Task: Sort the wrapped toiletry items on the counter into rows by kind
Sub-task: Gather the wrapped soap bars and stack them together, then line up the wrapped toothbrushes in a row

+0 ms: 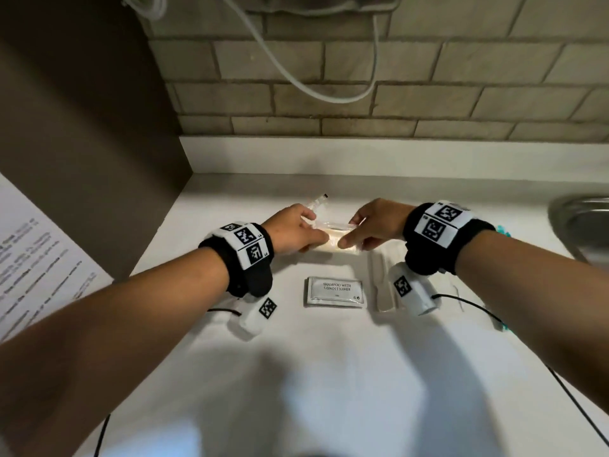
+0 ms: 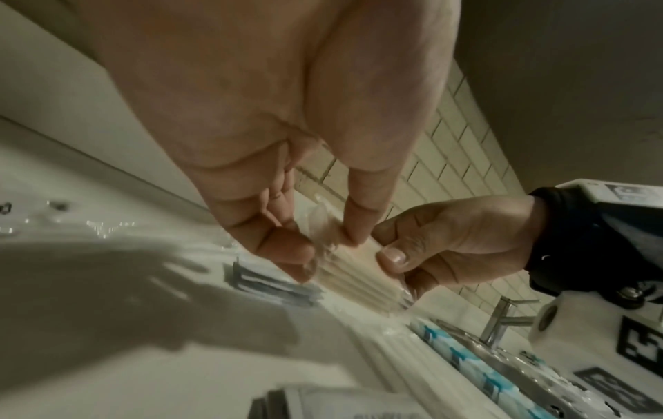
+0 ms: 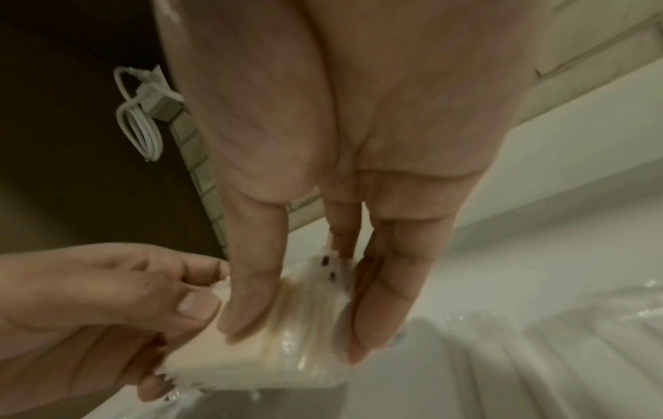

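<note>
A small stack of clear-wrapped cream packets (image 1: 334, 240) (image 2: 353, 272) (image 3: 287, 340) sits at the middle of the white counter (image 1: 329, 374). My left hand (image 1: 296, 232) (image 2: 315, 249) pinches its left end between thumb and fingers. My right hand (image 1: 365, 225) (image 3: 287, 326) pinches its right end, thumb on top. A white sachet marked "shampoo with conditioner" (image 1: 334, 291) lies just in front of the stack. Long clear-wrapped items (image 1: 384, 285) lie to the right, partly under my right wrist. A clear-wrapped item with a black tip (image 1: 318, 202) pokes out behind my left hand.
A steel sink (image 1: 583, 225) with a tap (image 2: 502, 317) is at the far right. Blue-and-white wrapped items (image 2: 477, 365) lie near it. A brown cabinet side (image 1: 82, 143) stands left, a tiled wall (image 1: 362, 94) behind, with a white cable (image 1: 313, 80) hanging.
</note>
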Available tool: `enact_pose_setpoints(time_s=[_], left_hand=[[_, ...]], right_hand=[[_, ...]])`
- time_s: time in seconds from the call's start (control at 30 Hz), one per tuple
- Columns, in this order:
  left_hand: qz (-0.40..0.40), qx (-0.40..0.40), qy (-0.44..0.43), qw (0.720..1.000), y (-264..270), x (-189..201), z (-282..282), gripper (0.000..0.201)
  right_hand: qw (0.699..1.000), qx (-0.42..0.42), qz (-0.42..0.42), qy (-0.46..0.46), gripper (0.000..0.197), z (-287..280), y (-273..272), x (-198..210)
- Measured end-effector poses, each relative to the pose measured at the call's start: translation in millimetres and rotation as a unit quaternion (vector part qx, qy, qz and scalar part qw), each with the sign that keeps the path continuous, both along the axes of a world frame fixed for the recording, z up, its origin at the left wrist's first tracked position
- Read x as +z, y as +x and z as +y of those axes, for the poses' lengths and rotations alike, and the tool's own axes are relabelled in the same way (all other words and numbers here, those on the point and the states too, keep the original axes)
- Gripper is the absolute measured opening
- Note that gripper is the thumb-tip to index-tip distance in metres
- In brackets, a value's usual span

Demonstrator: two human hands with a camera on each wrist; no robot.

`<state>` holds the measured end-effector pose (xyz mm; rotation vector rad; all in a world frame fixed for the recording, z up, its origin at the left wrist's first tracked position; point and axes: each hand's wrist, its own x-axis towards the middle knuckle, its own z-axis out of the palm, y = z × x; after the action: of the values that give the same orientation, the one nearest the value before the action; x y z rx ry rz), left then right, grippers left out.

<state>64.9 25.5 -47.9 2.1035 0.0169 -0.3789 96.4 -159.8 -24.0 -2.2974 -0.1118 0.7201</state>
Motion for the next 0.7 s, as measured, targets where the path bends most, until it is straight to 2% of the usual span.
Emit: enact_pose_setpoints(time_s=[0.1,0.23,0.37,0.5,0.7], left_hand=[[0.036,-0.001,0.033,0.999,5.9,-14.9,-5.4,0.047],[0.076,0.001,0.035,0.996,12.9,-29.6,-10.8,0.046],[0.095,-0.008,0.045,0.994,17.3,-34.5,-12.0,0.042],[0.086,-0.014,0.075,0.993,17.4,-34.8,-15.7,0.026],[0.054,-0.037,0.180,0.982,18.9,-29.5,-16.7,0.032]], right_hand=[[1.000,0.001,0.016,-0.024,0.046,0.6,4.2,-14.0],[0.998,0.001,0.026,-0.058,0.023,0.4,8.5,-27.8],[0.996,-0.011,0.041,-0.074,0.026,-1.4,9.7,-34.6],[0.996,-0.018,0.040,-0.079,0.024,-1.2,10.8,-37.8],[0.993,-0.030,0.031,-0.107,0.025,1.8,9.0,-38.6]])
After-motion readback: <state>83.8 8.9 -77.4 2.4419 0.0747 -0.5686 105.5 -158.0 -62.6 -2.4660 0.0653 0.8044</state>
